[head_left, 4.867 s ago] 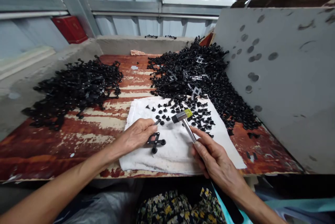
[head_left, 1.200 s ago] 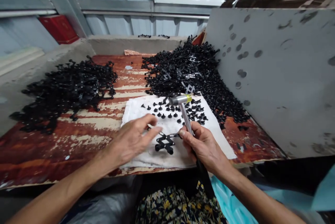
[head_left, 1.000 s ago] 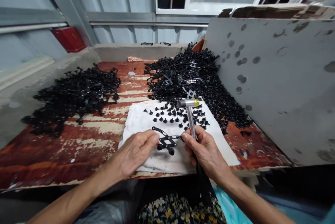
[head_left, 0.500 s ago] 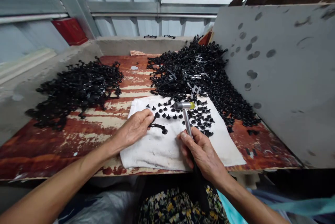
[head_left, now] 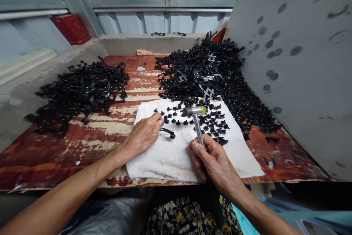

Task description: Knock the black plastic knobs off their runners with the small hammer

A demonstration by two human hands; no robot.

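My left hand (head_left: pixel 145 132) is closed at the left part of a white cloth (head_left: pixel 170 161), its fingers pinching a black jointed part (head_left: pixel 171 134) whose round end sticks out to the right. My right hand (head_left: pixel 213 158) grips a small hammer (head_left: pixel 197 125) by its handle. The hammer's metal head, with one dark face and one yellow face, is held above the cloth. Beneath and around it, several small black pieces (head_left: pixel 178 122) stand on the cloth in loose rows, with more clustered at the right (head_left: pixel 217 125).
A heap of black jointed parts (head_left: pixel 82 88) lies on the left of the worn red table (head_left: pixel 90 147). A bigger black heap (head_left: pixel 203 66) fills the back right, against a grey panel (head_left: pixel 297 88). A red box (head_left: pixel 70 29) is at the back left.
My left fingers have closed in over the black part, and less of it shows. The hammer stays raised in my right hand. The view has shifted slightly.
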